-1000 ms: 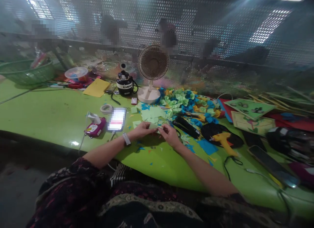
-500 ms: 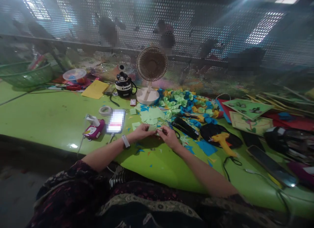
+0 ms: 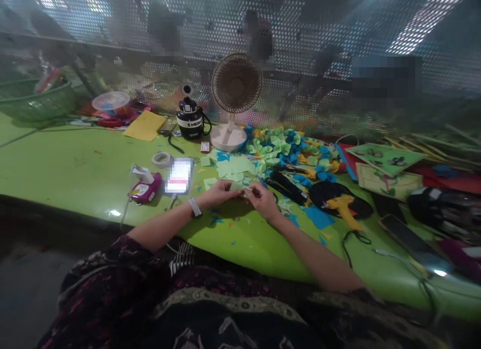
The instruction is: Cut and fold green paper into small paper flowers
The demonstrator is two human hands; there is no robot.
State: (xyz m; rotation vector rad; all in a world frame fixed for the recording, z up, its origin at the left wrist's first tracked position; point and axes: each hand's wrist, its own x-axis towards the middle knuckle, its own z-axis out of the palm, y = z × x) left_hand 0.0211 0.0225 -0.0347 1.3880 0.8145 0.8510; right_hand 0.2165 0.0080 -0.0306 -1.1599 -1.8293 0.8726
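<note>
Between my hands is a small light green piece of paper (image 3: 236, 187), held just above the near part of the table. My left hand (image 3: 219, 193) pinches its left side between thumb and fingers. At its right edge, my right hand (image 3: 262, 200) has its fingertips closed on the same paper. The paper's exact folds are too small to make out. Flat light green paper squares (image 3: 236, 166) lie just beyond my hands. Behind them spreads a heap of folded green, blue and yellow paper pieces (image 3: 276, 146). A black stapler (image 3: 287, 187) rests right of my right hand.
A white fan (image 3: 228, 137) and a black bottle (image 3: 190, 123) stand at the back. Left lie a lit phone (image 3: 179, 175), a tape roll (image 3: 161, 159) and a purple pouch (image 3: 146, 188). To the right are a yellow glue gun (image 3: 345, 211), a dark phone (image 3: 411, 241) and cables.
The camera view has tilted down slightly, so the scene sits higher. Both hands stay on the green paper, with only small finger shifts; slightly more of it shows.
</note>
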